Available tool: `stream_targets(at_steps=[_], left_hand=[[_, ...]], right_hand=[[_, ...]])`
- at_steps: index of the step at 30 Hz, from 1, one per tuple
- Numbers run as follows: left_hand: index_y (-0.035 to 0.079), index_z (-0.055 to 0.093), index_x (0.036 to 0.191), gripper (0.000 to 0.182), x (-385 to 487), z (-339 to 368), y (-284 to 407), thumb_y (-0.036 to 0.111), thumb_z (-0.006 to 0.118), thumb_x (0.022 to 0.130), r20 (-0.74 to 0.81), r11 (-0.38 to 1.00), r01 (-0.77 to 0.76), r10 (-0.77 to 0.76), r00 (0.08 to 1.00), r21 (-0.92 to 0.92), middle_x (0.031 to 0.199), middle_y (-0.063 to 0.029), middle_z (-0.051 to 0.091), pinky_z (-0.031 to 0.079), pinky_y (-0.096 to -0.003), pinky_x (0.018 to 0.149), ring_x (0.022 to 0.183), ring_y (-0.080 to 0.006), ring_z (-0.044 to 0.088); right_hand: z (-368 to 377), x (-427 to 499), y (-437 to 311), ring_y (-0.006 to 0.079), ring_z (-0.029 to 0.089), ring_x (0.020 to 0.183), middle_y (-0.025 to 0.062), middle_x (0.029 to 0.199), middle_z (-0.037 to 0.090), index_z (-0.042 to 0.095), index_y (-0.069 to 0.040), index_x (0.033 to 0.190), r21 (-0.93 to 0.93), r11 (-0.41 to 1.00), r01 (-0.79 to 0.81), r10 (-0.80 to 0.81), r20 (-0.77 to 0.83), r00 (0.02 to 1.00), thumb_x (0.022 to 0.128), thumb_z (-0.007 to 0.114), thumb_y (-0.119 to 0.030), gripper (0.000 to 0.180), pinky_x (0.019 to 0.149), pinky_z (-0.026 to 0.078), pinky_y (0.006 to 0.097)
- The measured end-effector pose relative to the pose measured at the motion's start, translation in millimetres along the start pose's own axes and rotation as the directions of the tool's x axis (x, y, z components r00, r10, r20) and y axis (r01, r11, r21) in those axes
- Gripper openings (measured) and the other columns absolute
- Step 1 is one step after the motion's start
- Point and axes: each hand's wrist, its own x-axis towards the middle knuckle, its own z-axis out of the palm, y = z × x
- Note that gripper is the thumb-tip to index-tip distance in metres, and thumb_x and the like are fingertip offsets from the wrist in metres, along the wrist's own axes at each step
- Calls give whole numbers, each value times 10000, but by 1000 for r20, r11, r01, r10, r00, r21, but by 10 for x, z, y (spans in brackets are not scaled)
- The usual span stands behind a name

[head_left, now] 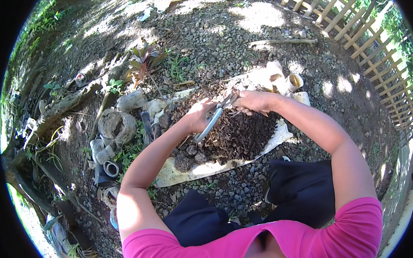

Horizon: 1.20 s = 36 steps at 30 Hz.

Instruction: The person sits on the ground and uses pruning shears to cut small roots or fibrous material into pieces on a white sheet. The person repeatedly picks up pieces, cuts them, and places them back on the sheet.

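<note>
My left hand is closed around the grey handle of a pair of pruning shears. The blades point up and right, reaching the fingers of my right hand. That hand pinches a small brown piece at the blades, too small to identify. Below both hands lies a heap of dark brown mulch or compost on a pale sheet. Several dark clumps rest on the sheet's left part, near my left forearm.
Rolled pale containers stand beyond my right hand. At left are a hollow round fibrous object, pipe-like pieces and a weathered log. A red-leaved plant grows farther up. A wooden picket fence curves along the right.
</note>
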Motion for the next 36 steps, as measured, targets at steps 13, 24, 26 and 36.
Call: stream_targets(at_steps=[13, 24, 26, 36], left_hand=[[-19, 654, 1006, 371, 23, 115, 185, 194, 724, 710, -79, 985, 97, -109, 991, -142, 915, -177, 599, 532, -419, 749, 824, -333, 631], [7, 682, 934, 271, -13, 113, 192, 210, 752, 769, 3, 969, 126, -128, 992, -213, 760, -86, 637, 504, -339, 655, 685, -154, 599], [12, 683, 961, 312, -26, 144, 154, 260, 764, 790, 32, 951, 200, -198, 980, -234, 765, -79, 650, 505, -339, 669, 692, -153, 604], [-18, 634, 1148, 550, -54, -21, -4, 363, 772, 775, 71, 986, 150, -144, 987, -77, 909, -177, 684, 518, -398, 801, 843, -287, 663]], right_hand=[[16, 30, 29, 69, 382, 567, -74, 686, 421, 573, -116, 929, -86, 996, 16, -10, 60, 998, 1030, 531, -294, 209, 487, 321, 262], [2, 146, 198, 99, 382, 572, -42, 677, 429, 546, -67, 962, -130, 991, -31, 26, -39, 999, 1031, 513, -284, 230, 502, 341, 308], [-12, 162, 232, 104, 378, 578, -31, 672, 432, 543, -48, 959, -178, 984, 9, -12, -14, 1000, 1029, 507, -275, 240, 511, 347, 319], [-135, 197, 296, 80, 390, 575, -44, 681, 439, 595, -51, 981, 29, 994, 105, -98, -175, 980, 979, 642, -311, 263, 473, 328, 288]])
